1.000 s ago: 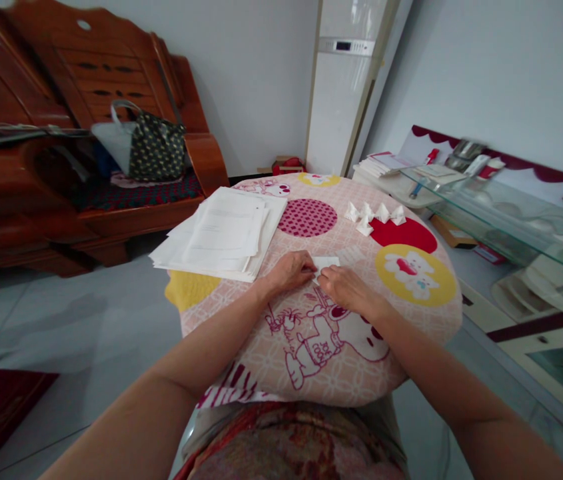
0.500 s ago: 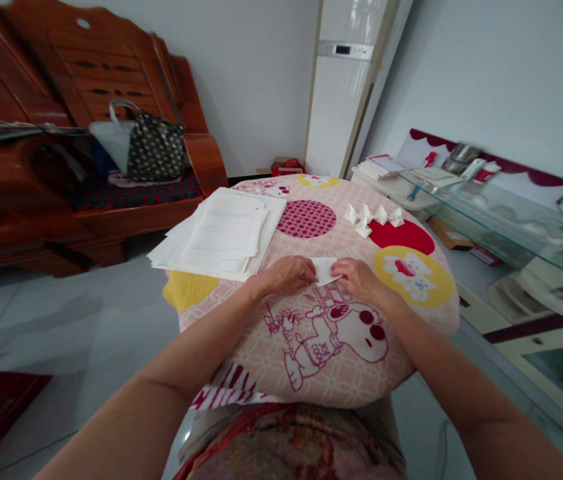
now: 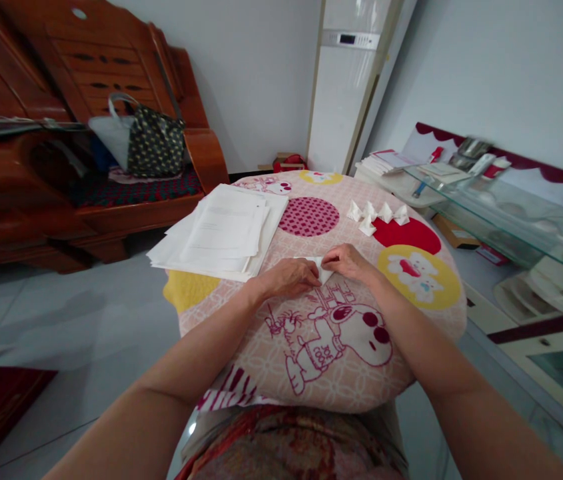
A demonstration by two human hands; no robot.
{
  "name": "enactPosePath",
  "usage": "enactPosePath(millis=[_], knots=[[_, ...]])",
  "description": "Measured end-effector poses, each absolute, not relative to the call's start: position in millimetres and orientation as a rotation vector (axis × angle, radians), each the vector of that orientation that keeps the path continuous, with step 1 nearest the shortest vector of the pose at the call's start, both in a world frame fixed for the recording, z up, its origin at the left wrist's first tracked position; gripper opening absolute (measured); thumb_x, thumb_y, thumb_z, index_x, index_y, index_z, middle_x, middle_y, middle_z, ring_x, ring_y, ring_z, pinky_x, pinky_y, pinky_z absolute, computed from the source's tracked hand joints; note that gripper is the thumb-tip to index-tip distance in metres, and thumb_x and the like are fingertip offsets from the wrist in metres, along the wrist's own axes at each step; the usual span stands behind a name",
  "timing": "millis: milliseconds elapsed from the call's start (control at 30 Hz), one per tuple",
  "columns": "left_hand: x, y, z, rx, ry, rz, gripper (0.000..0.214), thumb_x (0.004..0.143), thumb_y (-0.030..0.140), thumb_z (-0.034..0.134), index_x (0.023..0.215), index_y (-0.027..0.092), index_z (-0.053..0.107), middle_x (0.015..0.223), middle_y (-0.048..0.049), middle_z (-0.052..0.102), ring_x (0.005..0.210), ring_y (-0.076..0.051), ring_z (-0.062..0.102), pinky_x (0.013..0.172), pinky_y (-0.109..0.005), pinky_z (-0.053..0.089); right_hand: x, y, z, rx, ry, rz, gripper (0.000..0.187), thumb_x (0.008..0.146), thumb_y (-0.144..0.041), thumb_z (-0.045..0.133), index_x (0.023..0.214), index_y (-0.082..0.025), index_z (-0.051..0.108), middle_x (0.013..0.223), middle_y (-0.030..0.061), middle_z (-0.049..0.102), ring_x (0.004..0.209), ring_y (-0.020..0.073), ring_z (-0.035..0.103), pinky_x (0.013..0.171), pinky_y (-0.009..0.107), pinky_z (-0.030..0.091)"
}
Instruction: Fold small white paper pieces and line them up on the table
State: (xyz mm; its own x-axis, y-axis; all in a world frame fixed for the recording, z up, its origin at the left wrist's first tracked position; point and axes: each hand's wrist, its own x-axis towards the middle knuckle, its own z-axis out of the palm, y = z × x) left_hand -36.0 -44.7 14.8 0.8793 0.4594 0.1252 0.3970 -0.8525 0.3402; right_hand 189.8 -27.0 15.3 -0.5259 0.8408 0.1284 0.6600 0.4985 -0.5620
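A small piece of white paper [image 3: 324,274] lies on the cloth-covered table, largely covered by my fingers. My left hand [image 3: 293,277] grips its left side, with the fingers bent down onto it. At its right side, my right hand [image 3: 348,261] pinches the paper between thumb and fingers. The two hands are close together, and the paper's folds are mostly hidden. Farther back to the right stand several small folded white paper shapes [image 3: 368,212], partly over a red circle on the cloth.
A stack of white sheets [image 3: 224,223] lies at the table's left. The patterned tablecloth [image 3: 351,387] drapes over the rounded edge. On the right is a glass-topped cabinet [image 3: 506,213]; on the left, a wooden bench [image 3: 206,153] with a patterned bag [image 3: 155,143].
My right hand has moved left, closer to my left hand, bringing the paper's right side over. Less of the paper shows now. The view has shifted slightly.
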Motion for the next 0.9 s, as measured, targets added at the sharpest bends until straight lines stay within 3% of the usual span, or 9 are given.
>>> enactPosePath(millis=[467,900], knots=[[-44.7,-33.8,7.9,2.602,0.633,0.406,0.027,0.083,0.014,0.069,0.104,0.027,0.081,0.122,-0.0047,0.073,0.107,-0.021,0.068,0.094,-0.031,0.051,183.6,-37.7,-1.4,-1.280,-2.252,0.431,0.013,0.082,-0.011,0.067,0.076,-0.016,0.078,0.078,0.0063,0.070,0.077,0.0179,0.061,0.075,0.030,0.045],[-43.9,-33.4,11.1,2.626,0.645,0.313,0.026,0.085,0.017,0.068,0.106,0.027,0.080,0.125,-0.0057,0.072,0.110,-0.021,0.068,0.095,-0.031,0.050,180.8,-31.6,-14.1,-1.311,-2.190,0.379,0.013,0.081,-0.009,0.068,0.073,-0.015,0.075,0.076,0.0055,0.070,0.076,0.0173,0.061,0.074,0.029,0.044]])
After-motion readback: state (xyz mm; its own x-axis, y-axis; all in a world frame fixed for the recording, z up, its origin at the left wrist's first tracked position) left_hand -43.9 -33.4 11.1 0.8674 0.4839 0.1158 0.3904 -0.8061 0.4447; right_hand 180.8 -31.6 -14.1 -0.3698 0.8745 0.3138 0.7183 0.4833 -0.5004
